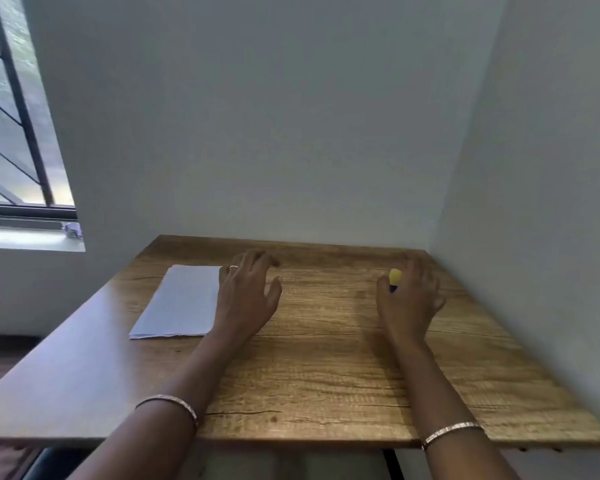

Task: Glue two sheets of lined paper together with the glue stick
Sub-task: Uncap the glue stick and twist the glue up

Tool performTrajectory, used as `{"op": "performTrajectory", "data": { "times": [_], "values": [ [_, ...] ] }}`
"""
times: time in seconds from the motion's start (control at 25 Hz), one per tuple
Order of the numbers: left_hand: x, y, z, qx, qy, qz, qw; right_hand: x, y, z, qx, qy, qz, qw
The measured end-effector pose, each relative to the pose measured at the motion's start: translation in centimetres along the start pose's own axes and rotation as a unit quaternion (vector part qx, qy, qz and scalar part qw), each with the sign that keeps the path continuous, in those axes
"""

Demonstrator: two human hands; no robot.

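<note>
hands out over the desk, paper on one side, glue on the other

the lined paper (181,301) lies flat on the left part of the wooden desk (326,368), a thin stack with edges nearly squared. its long axis runs from near to far, leaning a little rightward as it goes back. i'd guess it sits there to leave the middle of the desk bare for the gluing.

the left hand (248,292) hangs at the paper's right edge, fingers spread and loose, gripping nothing. whether the little-finger side touches the sheet i cannot tell. it looks set to draw a sheet off the stack.

over at the far right, the glue stick (394,279) stands roughly upright, yellow end up and dark body below, so its long axis is close to vertical. the right hand (411,299) curls about it, thumb on the left side, the other fingers behind it. whether they have closed on it i cannot tell. my reading is a reach or a first pinch, with no gluing begun.
</note>
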State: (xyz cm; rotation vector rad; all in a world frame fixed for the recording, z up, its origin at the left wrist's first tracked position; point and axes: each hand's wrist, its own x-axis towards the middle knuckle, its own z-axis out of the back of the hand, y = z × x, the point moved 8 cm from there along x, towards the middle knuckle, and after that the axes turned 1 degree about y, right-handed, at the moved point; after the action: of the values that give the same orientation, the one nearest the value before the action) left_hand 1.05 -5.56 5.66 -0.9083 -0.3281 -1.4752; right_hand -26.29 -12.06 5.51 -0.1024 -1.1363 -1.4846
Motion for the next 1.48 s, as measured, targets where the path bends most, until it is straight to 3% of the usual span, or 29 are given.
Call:
{"op": "performTrajectory", "data": {
  "times": [0.24, 0.44, 0.64, 0.88, 1.08, 1.32, 1.4, 1.48],
  "values": [
    [-0.2, 0.3, -0.3, -0.025, -0.029, 0.0, 0.999, 0.3, -1.2, -1.0, 0.129, 0.01, -0.013, 0.992],
    [-0.9, -1.1, -0.8, -0.108, 0.004, -0.032, 0.994, -1.6, 2.6, -2.8, 0.388, 0.14, -0.043, 0.91],
    [-1.5, -3.4, -3.0, -0.136, 0.117, -0.079, 0.981, -4.1, 5.3, -4.4, 0.403, 0.243, -0.007, 0.882],
    [-2.1, -3.9, -4.4, -0.126, 0.17, -0.093, 0.973, -4.5, 5.5, -5.4, 0.421, 0.296, -0.005, 0.858],
    [-2.7, -3.7, -4.7, -0.185, 0.217, -0.069, 0.956, -4.1, 5.5, -4.9, 0.484, 0.302, -0.008, 0.822],
    [-2.6, -2.9, -3.9, -0.257, 0.182, -0.021, 0.949, -2.1, 2.0, -3.5, 0.638, 0.205, -0.176, 0.721],
    [-2.5, -2.8, -3.9, -0.257, 0.186, -0.015, 0.948, -1.2, 0.1, -2.7, 0.65, 0.164, -0.201, 0.714],
    [-2.5, -2.7, -4.0, -0.261, 0.192, -0.017, 0.946, -0.2, -2.1, -1.5, 0.611, 0.13, -0.192, 0.757]
  ]
}}
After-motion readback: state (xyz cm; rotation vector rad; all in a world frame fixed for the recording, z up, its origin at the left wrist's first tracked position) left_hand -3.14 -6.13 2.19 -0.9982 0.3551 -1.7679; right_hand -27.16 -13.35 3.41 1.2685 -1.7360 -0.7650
